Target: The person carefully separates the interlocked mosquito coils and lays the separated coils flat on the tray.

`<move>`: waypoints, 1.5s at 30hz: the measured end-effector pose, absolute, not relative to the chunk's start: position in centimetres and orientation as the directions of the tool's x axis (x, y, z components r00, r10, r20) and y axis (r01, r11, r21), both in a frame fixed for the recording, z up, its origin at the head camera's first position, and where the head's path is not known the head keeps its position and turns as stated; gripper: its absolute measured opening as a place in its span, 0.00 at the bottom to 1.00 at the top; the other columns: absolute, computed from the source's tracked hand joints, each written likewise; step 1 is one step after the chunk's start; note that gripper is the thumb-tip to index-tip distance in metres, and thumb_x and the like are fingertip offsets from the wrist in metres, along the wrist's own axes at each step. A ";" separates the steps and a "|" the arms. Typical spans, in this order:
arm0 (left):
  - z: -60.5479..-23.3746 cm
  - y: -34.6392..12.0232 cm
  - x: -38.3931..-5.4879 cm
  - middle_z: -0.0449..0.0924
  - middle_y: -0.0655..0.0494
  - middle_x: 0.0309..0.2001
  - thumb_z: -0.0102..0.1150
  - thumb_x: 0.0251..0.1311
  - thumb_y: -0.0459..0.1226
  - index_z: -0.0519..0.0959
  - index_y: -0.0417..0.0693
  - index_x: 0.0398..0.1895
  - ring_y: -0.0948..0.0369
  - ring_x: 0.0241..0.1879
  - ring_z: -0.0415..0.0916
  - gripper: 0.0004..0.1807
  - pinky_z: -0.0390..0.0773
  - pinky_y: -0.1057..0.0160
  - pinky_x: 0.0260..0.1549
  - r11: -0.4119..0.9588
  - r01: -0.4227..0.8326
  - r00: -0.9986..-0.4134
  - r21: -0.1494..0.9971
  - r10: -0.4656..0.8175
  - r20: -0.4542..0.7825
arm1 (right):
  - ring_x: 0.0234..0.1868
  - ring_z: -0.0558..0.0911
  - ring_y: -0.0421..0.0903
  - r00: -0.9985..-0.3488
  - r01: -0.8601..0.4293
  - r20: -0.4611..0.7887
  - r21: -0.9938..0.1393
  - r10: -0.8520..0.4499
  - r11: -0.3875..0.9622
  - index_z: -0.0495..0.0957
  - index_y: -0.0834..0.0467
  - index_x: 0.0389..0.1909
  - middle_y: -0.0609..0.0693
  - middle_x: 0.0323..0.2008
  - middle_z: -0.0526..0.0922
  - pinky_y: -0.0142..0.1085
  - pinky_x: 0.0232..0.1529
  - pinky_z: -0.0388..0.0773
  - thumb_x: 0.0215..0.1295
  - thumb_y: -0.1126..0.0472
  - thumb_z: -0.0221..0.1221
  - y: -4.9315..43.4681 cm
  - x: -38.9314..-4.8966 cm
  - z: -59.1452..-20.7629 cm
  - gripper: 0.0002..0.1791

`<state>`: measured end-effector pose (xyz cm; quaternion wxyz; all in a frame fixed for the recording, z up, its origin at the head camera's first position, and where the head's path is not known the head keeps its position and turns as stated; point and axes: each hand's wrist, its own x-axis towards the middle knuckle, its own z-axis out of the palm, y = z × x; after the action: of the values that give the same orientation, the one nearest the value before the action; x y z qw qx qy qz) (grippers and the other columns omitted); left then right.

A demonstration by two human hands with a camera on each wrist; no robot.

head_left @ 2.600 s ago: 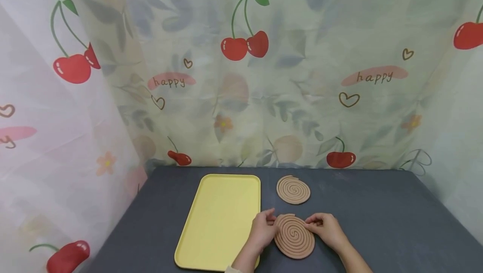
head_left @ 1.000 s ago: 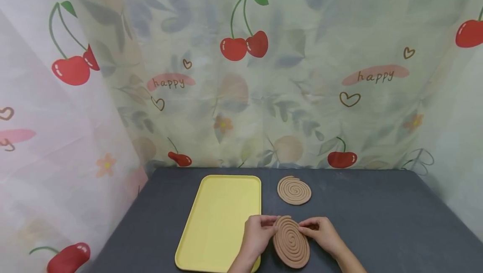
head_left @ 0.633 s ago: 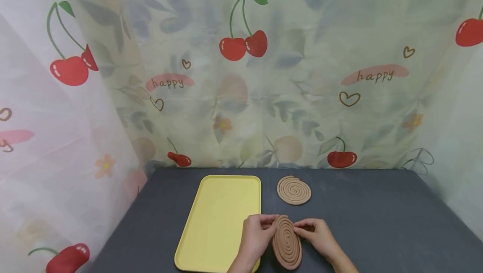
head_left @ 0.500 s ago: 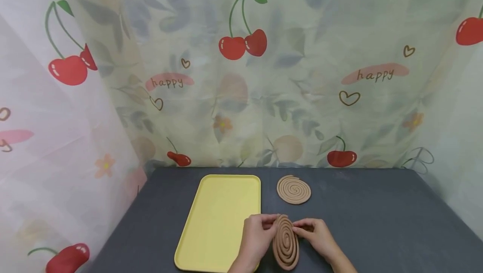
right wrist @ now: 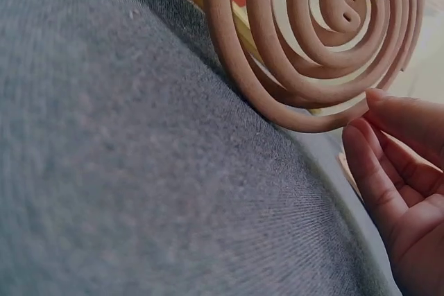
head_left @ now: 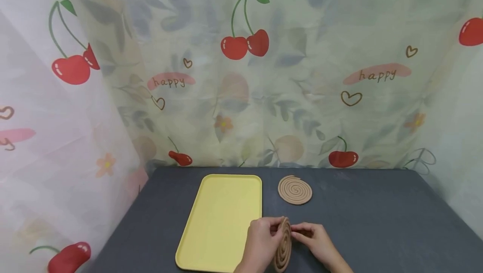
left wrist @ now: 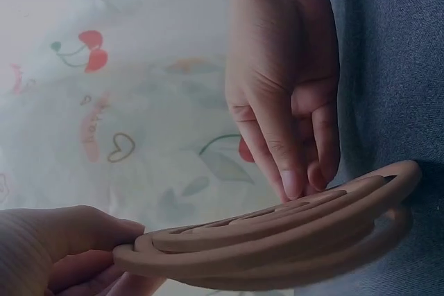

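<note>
A brown mosquito coil (head_left: 284, 248) stands almost edge-on above the dark table, beside the yellow tray's near right corner. My left hand (head_left: 262, 241) pinches its left edge between thumb and fingers. On the other side, my right hand (head_left: 315, 241) has its thumb and fingertips on the outer ring; the right wrist view shows them pinching the coil (right wrist: 312, 125). Gaps show between the rings there, and in the left wrist view the coil (left wrist: 277, 254) looks like stacked layers slightly spread apart. A second mosquito coil (head_left: 295, 190) lies flat farther back.
The yellow tray (head_left: 219, 222) lies flat on the table, left of both coils. A dark cloth-like surface covers the table (head_left: 377, 214). Cherry-printed curtains (head_left: 245, 97) rise behind it and at both sides.
The near coil, flat on the table at first between both hands, has been raised and turned until nearly edge-on. My right hand has moved left with it. The far coil and tray have stayed put.
</note>
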<state>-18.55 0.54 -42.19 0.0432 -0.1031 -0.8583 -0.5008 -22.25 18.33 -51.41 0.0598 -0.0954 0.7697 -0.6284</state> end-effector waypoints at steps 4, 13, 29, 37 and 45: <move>-42.2 0.6 -18.3 0.86 0.50 0.31 0.63 0.52 0.31 0.85 0.38 0.37 0.69 0.24 0.81 0.08 0.77 0.75 0.22 0.522 0.251 -0.968 0.815 0.157 0.197 | 0.39 0.81 0.32 -0.973 -0.065 0.025 -0.983 -0.229 0.170 0.78 0.72 0.46 0.64 0.45 0.81 0.28 0.39 0.78 0.59 0.57 0.61 18.4 -22.1 -51.6 0.22; -41.9 0.8 -17.9 0.86 0.53 0.33 0.64 0.51 0.30 0.84 0.42 0.40 0.68 0.28 0.82 0.12 0.78 0.75 0.23 0.547 0.290 -0.955 0.785 0.215 0.203 | 0.39 0.81 0.32 -0.978 -0.038 0.008 -0.989 -0.210 0.141 0.76 0.74 0.47 0.63 0.45 0.81 0.29 0.40 0.78 0.60 0.58 0.60 18.5 -21.9 -51.4 0.22; -41.7 1.0 -17.3 0.86 0.51 0.31 0.63 0.51 0.29 0.84 0.42 0.41 0.69 0.25 0.80 0.12 0.74 0.80 0.21 0.600 0.394 -0.919 0.696 0.254 0.301 | 0.39 0.81 0.32 -0.964 -0.125 0.115 -0.992 -0.241 0.024 0.75 0.75 0.46 0.35 0.35 0.84 0.29 0.40 0.78 0.61 0.63 0.59 18.9 -23.6 -50.0 0.19; -41.8 1.2 -17.3 0.86 0.52 0.31 0.61 0.54 0.31 0.84 0.43 0.41 0.71 0.25 0.80 0.11 0.75 0.79 0.22 0.599 0.393 -0.920 0.698 0.264 0.291 | 0.41 0.81 0.34 -0.885 -0.177 0.170 -0.984 -0.432 -0.024 0.80 0.68 0.43 0.37 0.38 0.84 0.29 0.43 0.77 0.63 0.65 0.56 20.0 -25.1 -49.4 0.12; -41.8 1.3 -17.2 0.86 0.54 0.30 0.60 0.56 0.33 0.85 0.44 0.40 0.72 0.24 0.79 0.09 0.75 0.77 0.23 0.597 0.399 -0.917 0.696 0.265 0.298 | 0.38 0.81 0.34 -0.845 -0.216 0.230 -0.973 -0.482 -0.086 0.83 0.53 0.37 0.37 0.35 0.83 0.28 0.41 0.77 0.62 0.69 0.56 20.4 -25.5 -49.7 0.10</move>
<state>-17.22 1.30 -41.75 0.0818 -0.1865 -0.8899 -0.4082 -25.47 20.38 -49.74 0.0967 -0.2609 0.6691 -0.6892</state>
